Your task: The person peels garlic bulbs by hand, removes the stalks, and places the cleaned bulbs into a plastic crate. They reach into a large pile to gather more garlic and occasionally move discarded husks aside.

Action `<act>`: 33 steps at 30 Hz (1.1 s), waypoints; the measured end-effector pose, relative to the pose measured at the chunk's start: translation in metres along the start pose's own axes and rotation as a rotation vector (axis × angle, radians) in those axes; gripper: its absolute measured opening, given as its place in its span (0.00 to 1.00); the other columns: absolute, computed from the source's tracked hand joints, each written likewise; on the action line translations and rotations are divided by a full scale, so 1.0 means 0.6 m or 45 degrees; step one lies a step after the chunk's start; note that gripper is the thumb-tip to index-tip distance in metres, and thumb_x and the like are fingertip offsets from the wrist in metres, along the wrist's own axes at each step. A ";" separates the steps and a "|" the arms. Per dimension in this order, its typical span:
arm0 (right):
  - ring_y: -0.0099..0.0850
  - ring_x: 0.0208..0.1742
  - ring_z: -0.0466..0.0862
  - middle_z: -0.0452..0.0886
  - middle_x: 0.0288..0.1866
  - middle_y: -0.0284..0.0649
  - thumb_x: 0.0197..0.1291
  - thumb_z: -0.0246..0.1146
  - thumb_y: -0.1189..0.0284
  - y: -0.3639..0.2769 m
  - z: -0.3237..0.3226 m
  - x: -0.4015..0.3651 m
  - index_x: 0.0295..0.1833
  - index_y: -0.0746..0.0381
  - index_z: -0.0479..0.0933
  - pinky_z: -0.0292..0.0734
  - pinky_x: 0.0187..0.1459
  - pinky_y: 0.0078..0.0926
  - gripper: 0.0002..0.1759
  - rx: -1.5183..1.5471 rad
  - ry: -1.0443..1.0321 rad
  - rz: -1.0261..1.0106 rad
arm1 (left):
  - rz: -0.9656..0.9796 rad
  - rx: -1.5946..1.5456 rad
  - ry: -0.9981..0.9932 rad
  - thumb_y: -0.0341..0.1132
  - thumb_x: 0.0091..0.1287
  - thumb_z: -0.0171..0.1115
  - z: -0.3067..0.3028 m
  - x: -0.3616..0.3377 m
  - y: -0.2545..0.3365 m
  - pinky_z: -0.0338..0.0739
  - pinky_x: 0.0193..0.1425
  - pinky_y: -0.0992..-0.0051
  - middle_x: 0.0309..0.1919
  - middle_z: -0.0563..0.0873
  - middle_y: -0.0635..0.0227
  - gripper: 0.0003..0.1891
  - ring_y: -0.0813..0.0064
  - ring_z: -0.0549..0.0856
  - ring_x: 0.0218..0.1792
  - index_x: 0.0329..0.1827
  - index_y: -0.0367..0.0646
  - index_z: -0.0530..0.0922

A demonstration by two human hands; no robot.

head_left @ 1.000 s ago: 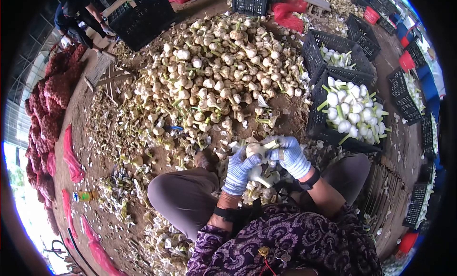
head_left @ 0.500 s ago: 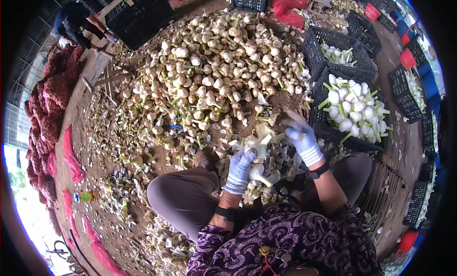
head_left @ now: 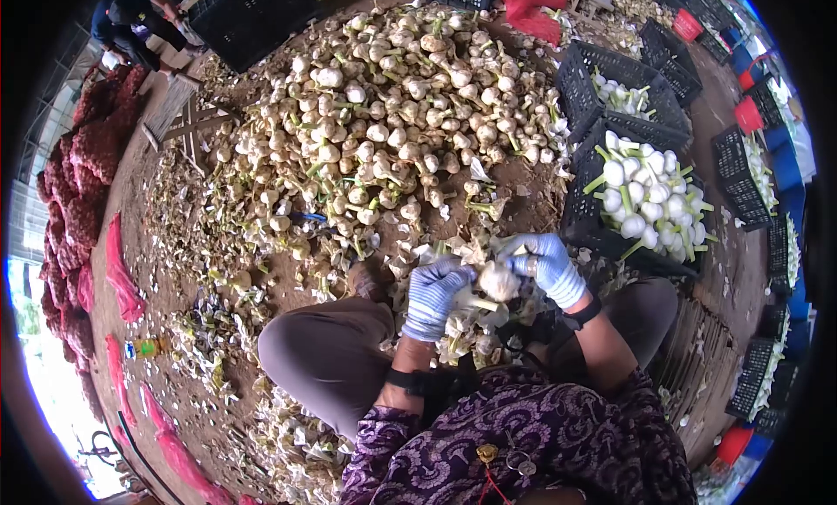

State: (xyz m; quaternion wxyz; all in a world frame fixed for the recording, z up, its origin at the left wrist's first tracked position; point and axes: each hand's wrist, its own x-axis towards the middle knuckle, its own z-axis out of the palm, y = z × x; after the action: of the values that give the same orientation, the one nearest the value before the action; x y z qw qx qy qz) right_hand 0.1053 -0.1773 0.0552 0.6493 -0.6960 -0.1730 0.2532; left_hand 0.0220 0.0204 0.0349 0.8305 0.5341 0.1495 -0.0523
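My left hand [head_left: 436,298], in a striped white-blue glove, is closed at the left side of a garlic bulb [head_left: 500,281]. On the bulb's other side, my gloved right hand [head_left: 547,268] has its fingers bent around its upper right. Loose husks partly hide the contact, and the bulb is slightly blurred. Beyond my hands lies a large heap of unpeeled garlic [head_left: 392,113]. Clean white bulbs with green stems [head_left: 649,196] fill a black crate [head_left: 588,217] at the right.
Another crate [head_left: 602,91] stands behind the filled one. Red net sacks [head_left: 78,191] line the left side. A person [head_left: 139,21] bends near a big black crate [head_left: 253,21] at the upper left. Peeled skins [head_left: 296,440] cover ground by my knee. More crates [head_left: 741,178] stand far right.
My hands have come together around a bulb; the right hand moved down and left, its fingers closing. The pale stemmed bulb between them before is no longer clearly visible. The view shifted slightly.
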 end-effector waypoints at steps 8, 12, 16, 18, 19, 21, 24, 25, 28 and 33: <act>0.21 0.32 0.79 0.82 0.31 0.36 0.51 0.58 0.82 0.013 0.011 0.023 0.37 0.68 0.80 0.74 0.37 0.17 0.08 -0.085 0.262 0.257 | 0.626 0.950 -0.416 0.27 0.53 0.63 0.059 -0.029 0.001 0.75 0.33 0.68 0.25 0.80 0.62 0.04 0.64 0.80 0.28 0.29 0.36 0.78; 0.26 0.35 0.81 0.83 0.34 0.41 0.49 0.61 0.80 0.041 -0.006 0.019 0.37 0.69 0.80 0.78 0.39 0.22 0.08 0.226 0.441 0.144 | 0.451 1.576 -0.564 0.37 0.52 0.62 0.042 -0.023 -0.042 0.76 0.29 0.63 0.25 0.81 0.58 0.07 0.57 0.83 0.28 0.26 0.42 0.79; 0.32 0.25 0.81 0.80 0.31 0.41 0.54 0.60 0.69 0.023 -0.038 0.024 0.43 0.67 0.76 0.73 0.14 0.23 0.14 1.159 0.424 0.276 | -0.188 2.151 -0.414 0.48 0.53 0.63 -0.009 0.008 -0.087 0.78 0.34 0.63 0.30 0.84 0.53 0.18 0.57 0.84 0.29 0.36 0.42 0.81; 0.31 0.23 0.80 0.80 0.30 0.40 0.55 0.60 0.70 0.011 -0.039 0.018 0.42 0.66 0.76 0.73 0.14 0.22 0.12 1.021 0.579 0.254 | -0.055 1.928 -0.305 0.49 0.55 0.63 0.004 0.010 -0.056 0.77 0.33 0.66 0.29 0.84 0.57 0.19 0.61 0.84 0.29 0.36 0.41 0.82; 0.31 0.23 0.80 0.80 0.30 0.40 0.55 0.60 0.70 0.017 -0.038 0.017 0.42 0.66 0.76 0.73 0.14 0.22 0.12 1.020 0.579 0.253 | 0.055 1.697 -0.200 0.50 0.56 0.63 0.012 0.009 -0.039 0.76 0.32 0.69 0.29 0.85 0.60 0.19 0.65 0.84 0.29 0.36 0.41 0.82; 0.29 0.20 0.79 0.80 0.29 0.38 0.54 0.60 0.72 0.039 -0.027 0.008 0.40 0.65 0.78 0.73 0.15 0.21 0.09 0.742 0.671 0.181 | -0.025 1.017 -0.226 0.47 0.58 0.64 0.034 0.006 -0.022 0.75 0.32 0.72 0.28 0.85 0.63 0.18 0.71 0.83 0.28 0.37 0.39 0.82; 0.28 0.18 0.77 0.80 0.27 0.37 0.53 0.61 0.73 0.042 0.010 0.001 0.36 0.65 0.79 0.73 0.16 0.21 0.07 0.369 0.661 0.103 | -0.169 0.070 -0.233 0.34 0.62 0.63 0.054 0.008 -0.023 0.74 0.33 0.78 0.27 0.83 0.71 0.10 0.82 0.78 0.27 0.36 0.35 0.82; 0.27 0.18 0.77 0.80 0.26 0.36 0.51 0.62 0.73 0.049 0.016 0.001 0.34 0.64 0.79 0.72 0.16 0.21 0.06 0.412 0.704 0.145 | -0.252 0.136 -0.074 0.34 0.60 0.63 0.052 0.021 -0.052 0.74 0.33 0.78 0.27 0.83 0.70 0.09 0.82 0.79 0.26 0.37 0.35 0.81; 0.32 0.32 0.81 0.81 0.33 0.43 0.53 0.60 0.72 0.103 0.001 -0.008 0.35 0.67 0.78 0.78 0.36 0.25 0.08 0.651 0.757 0.198 | 0.023 0.252 -0.155 0.32 0.58 0.63 0.038 0.031 -0.069 0.73 0.31 0.79 0.26 0.84 0.69 0.08 0.82 0.79 0.26 0.35 0.35 0.82; 0.27 0.20 0.75 0.79 0.26 0.36 0.55 0.58 0.66 0.054 -0.021 -0.018 0.38 0.63 0.77 0.70 0.17 0.27 0.11 1.342 0.742 0.497 | -0.169 0.296 0.212 0.27 0.56 0.61 0.016 0.059 -0.081 0.71 0.25 0.81 0.21 0.81 0.70 0.06 0.83 0.75 0.19 0.33 0.33 0.82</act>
State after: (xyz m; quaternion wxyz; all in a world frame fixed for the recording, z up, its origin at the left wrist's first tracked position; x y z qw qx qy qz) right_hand 0.1011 -0.1968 0.0247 0.8672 -0.3417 0.2891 0.2181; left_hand 0.0452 -0.0063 -0.0145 0.7426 0.6179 0.2457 -0.0796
